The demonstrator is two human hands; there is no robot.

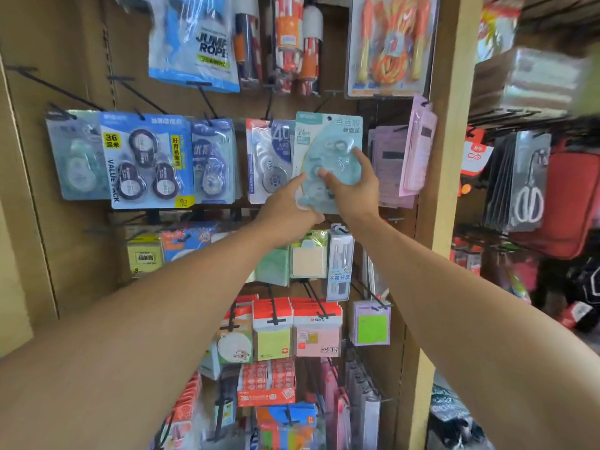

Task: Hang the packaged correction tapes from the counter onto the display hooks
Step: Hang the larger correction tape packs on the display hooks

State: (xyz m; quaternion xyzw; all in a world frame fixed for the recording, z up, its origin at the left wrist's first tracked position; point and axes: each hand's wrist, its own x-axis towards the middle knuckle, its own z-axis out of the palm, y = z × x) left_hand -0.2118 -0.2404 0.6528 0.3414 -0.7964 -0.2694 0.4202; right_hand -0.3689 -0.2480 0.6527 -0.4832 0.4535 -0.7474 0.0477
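Note:
Both my hands hold a pale teal correction tape pack (328, 138) up against the display board. My left hand (292, 206) grips its lower left edge. My right hand (352, 183) grips its lower right side, thumb across the front blister. The hang hole at the pack's top sits level with the row of hooks; whether a hook passes through it is not visible. Other correction tape packs hang to the left: a white and blue one (266, 160), a blue one (212, 160), a blue value pack (146, 160) and a grey one (76, 154).
Jump ropes (194, 43) hang on the row above. Pink calculators (417, 147) hang just right of the held pack. Sticky notes (272, 329) and other stationery fill the hooks below. A wooden upright (448, 157) bounds the panel; scissors (529, 186) hang beyond it.

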